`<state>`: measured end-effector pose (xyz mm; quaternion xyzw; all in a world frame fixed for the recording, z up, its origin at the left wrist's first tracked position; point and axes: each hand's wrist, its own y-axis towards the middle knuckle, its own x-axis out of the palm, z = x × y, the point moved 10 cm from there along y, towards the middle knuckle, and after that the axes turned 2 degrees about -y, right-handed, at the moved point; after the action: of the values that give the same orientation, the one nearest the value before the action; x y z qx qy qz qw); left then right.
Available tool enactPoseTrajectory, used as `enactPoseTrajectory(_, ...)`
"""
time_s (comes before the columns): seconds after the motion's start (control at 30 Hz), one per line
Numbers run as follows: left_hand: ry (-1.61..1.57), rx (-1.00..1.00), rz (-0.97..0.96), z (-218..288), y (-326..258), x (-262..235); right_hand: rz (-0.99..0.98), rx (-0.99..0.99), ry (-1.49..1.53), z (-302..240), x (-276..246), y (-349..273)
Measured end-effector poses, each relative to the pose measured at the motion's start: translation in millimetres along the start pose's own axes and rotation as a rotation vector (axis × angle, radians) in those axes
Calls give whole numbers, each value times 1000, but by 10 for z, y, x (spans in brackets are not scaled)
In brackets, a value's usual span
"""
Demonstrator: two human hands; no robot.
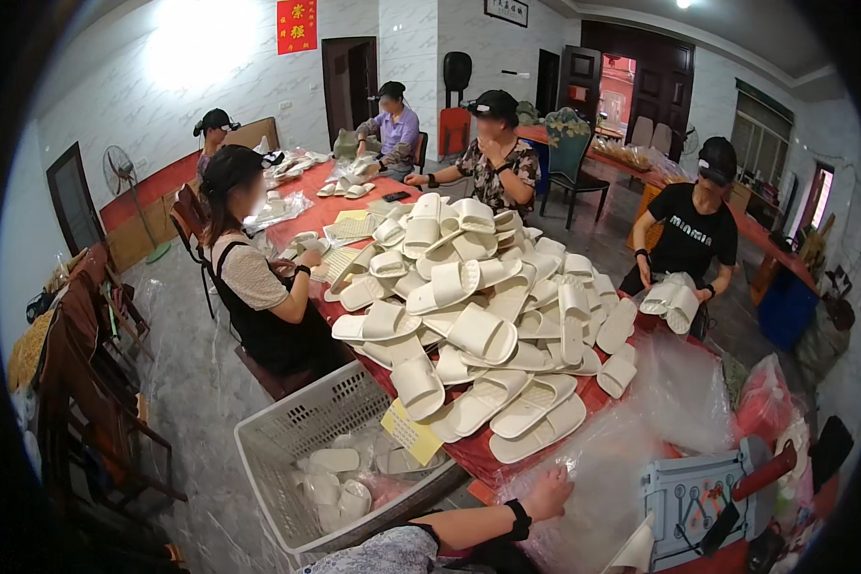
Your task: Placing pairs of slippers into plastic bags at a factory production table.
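My left hand (549, 493), with a black band at the wrist, reaches in from the lower edge. Its fingers are bent on a clear plastic bag (593, 478) at the table's near edge. Of my right hand nothing shows. A cream piece, perhaps part of a slipper (633, 550), juts up at the lower edge beside the bag. Just beyond my left hand lies a cream slipper (539, 430), at the near side of a large heap of cream slippers (488, 287) on the red-covered table (474, 454).
A grey plastic crate (287, 512) with bagged slippers stands at the left, a yellow printed sheet (411, 432) over its edge. A grey-blue folding stool (694, 502) and a red bag (763, 397) lie at the right. Several people work around the table; one (689, 239) holds slippers.
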<state>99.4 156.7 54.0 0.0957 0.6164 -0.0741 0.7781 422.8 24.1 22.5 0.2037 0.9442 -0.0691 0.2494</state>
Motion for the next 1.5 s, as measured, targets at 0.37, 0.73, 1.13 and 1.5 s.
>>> enactPoseTrajectory(0.37, -178, 340, 196, 312, 279, -281, -17, 122, 386, 586, 148, 154)
enactPoseTrajectory(0.73, -327, 417, 343, 825, 144, -1583, 93, 86, 742, -147, -45, -91)
enactPoseTrajectory(1.13, -421, 152, 782, 66, -482, -3199, 149, -1, 730, 49, 63, 120)
enactPoseTrajectory(1.5, -266, -111, 187, -412, -284, -1097, 16, 29, 733, -611, 1, -82)
